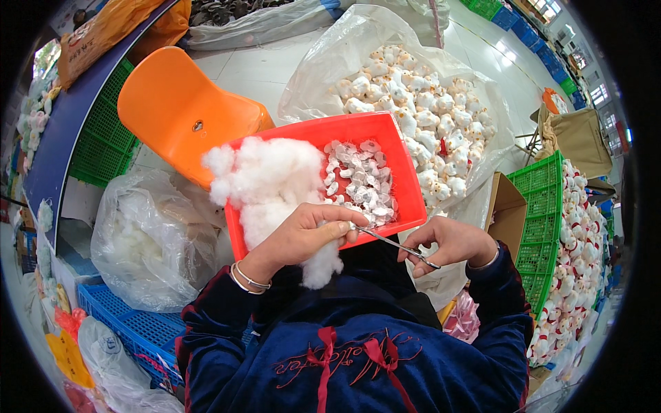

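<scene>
My right hand point(447, 242) is closed on the looped handles of a slim metal forceps point(389, 241), its thumb and fingers at the rings. The tip points left into my left hand point(310, 234), whose thumb and fingers pinch a small white piece, mostly hidden by the fingers. Below the left hand hangs a tuft of white stuffing point(322, 267). Under and beyond both hands sits a red tray point(411, 179). A big heap of fluffy stuffing point(279, 172) fills its left part, and many small white fabric pieces point(361, 175) lie in its right part.
An orange chair point(172, 103) stands behind the tray. Beyond it, a clear bag point(310, 82) holds many white plush pieces point(434, 117). To the right is a green crate point(540, 227) beside more plush toys; at left, a bag of stuffing point(148, 248) rests by a blue crate point(138, 323).
</scene>
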Demonstrator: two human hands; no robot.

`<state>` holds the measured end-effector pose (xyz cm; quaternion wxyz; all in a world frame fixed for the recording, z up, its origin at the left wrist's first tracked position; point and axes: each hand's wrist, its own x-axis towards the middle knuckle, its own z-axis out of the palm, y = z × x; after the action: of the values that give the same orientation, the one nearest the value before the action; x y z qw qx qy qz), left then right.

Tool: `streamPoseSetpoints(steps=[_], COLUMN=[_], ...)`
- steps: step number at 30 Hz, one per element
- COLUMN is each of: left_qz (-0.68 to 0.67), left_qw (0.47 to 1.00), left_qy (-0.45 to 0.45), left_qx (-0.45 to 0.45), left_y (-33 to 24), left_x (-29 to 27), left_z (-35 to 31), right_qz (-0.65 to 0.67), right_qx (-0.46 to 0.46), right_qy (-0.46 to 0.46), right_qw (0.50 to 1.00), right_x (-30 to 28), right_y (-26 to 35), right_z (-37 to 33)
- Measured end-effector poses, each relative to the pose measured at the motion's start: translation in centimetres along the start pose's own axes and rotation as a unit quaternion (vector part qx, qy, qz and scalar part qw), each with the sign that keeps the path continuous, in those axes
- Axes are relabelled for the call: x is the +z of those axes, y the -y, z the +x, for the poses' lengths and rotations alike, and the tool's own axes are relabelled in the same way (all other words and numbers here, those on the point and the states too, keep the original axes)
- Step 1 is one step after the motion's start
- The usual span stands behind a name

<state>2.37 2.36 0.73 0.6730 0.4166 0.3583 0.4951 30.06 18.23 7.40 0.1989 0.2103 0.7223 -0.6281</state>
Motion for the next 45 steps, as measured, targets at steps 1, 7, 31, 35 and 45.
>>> streamPoseSetpoints(steps=[1, 7, 31, 35, 45], left_qz=[-0.004, -0.014, 0.177, 0.129, 0.454], left_qw=[1.000, 1.000, 0.982, 0.989, 0.867], left_qy=[-0.006, 0.021, -0.065, -0.042, -0.169], left_qx=[-0.001, 0.001, 0.003, -0.055, 0.115], left_y=[-0.2, 0.2, -2.6, -3.1, -0.9], left_x=[0.2, -0.2, 0.6, -0.2, 0.7], left_z=[0.0, 0.0, -0.7, -0.3, 0.7], right_qz=[-0.006, -0.065, -0.098, -0.159, -0.192], right_qx=[-0.002, -0.016, 0.015, -0.005, 0.016], right_qy=[-0.001, -0.028, -0.103, -0.134, -0.178], right_qw=[1.000, 0.997, 0.990, 0.978, 0.965], right_x=[0.0, 0.1, 0.6, 0.3, 1.2], right_y=[0.1, 0.5, 2.3, 2.5, 2.7], right_z=[0.0, -0.1, -1.8, -1.7, -1.0])
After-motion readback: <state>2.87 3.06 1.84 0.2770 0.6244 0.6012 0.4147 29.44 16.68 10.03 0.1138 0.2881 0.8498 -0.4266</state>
